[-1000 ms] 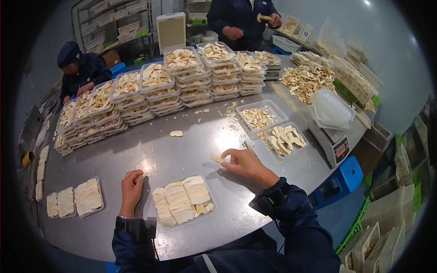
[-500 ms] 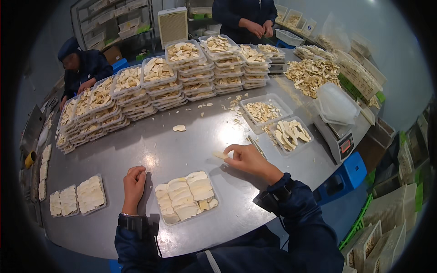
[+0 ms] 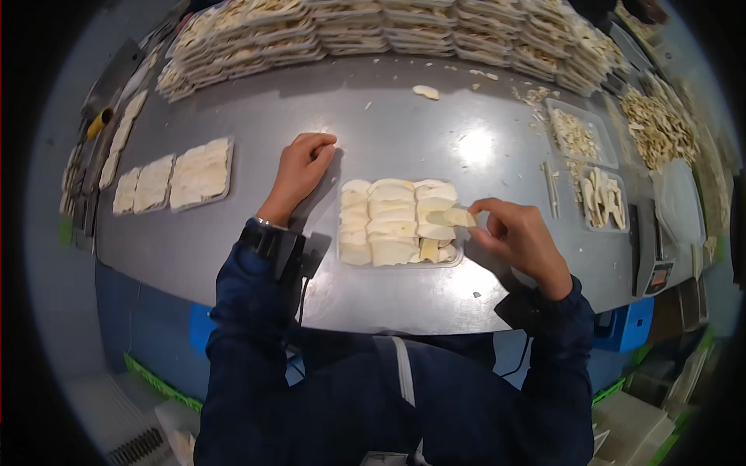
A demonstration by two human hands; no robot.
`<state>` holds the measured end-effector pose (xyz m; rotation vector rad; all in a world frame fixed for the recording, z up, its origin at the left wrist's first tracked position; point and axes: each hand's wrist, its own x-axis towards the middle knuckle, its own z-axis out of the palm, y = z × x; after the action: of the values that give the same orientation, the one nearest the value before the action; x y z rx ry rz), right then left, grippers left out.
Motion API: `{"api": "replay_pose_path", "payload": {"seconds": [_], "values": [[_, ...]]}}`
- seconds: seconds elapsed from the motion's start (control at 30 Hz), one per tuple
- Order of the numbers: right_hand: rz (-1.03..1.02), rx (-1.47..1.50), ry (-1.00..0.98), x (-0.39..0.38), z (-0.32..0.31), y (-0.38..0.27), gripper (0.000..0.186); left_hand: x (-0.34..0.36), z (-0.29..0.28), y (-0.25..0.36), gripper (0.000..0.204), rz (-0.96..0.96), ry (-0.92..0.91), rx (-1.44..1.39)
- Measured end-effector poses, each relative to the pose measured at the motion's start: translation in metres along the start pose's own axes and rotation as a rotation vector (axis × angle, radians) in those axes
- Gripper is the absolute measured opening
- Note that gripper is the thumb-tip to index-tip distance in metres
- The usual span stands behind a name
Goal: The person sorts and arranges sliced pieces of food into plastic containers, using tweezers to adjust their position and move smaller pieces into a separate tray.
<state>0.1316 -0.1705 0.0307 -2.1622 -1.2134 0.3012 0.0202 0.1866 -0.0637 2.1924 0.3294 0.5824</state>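
My right hand (image 3: 517,237) had its thumb and forefinger pinched narrow on a pale mushroom slice (image 3: 458,217), and I held that slice just over the right end of the clear tray (image 3: 398,223), touching or nearly touching the slices already packed there. The tray sat on the grey steel table (image 3: 404,147) right in front of me, filled with overlapping pale slices in rows. My left hand (image 3: 301,167) was curled loosely, knuckles down on the table just left of the tray, holding nothing. Further left lay a flat filled tray (image 3: 200,172). Out to my right I saw a knife (image 3: 550,189), two small tubs of cut pieces (image 3: 602,198) and a scale (image 3: 651,252). Along the far edge ran stacks of packed trays (image 3: 388,35), with one loose slice (image 3: 425,92) before them.
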Motion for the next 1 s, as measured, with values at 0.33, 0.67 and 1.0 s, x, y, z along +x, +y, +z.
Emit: {"api": "replay_pose_path", "payload": {"seconds": [0.33, 0.67, 1.0], "values": [[-0.274, -0.206, -0.054, -0.011, 0.032, -0.017, 0.021, -0.004, -0.001, -0.005, 0.022, -0.026, 0.000, 0.039], [-0.262, -0.201, -0.016, -0.010, 0.033, -0.015, 0.025, -0.002, -0.001, 0.000, 0.024, -0.033, 0.025, 0.018], [-0.147, -0.150, 0.058, 0.003, 0.012, -0.005, 0.024, -0.003, 0.000, -0.001, 0.024, -0.037, 0.058, 0.006]]}}
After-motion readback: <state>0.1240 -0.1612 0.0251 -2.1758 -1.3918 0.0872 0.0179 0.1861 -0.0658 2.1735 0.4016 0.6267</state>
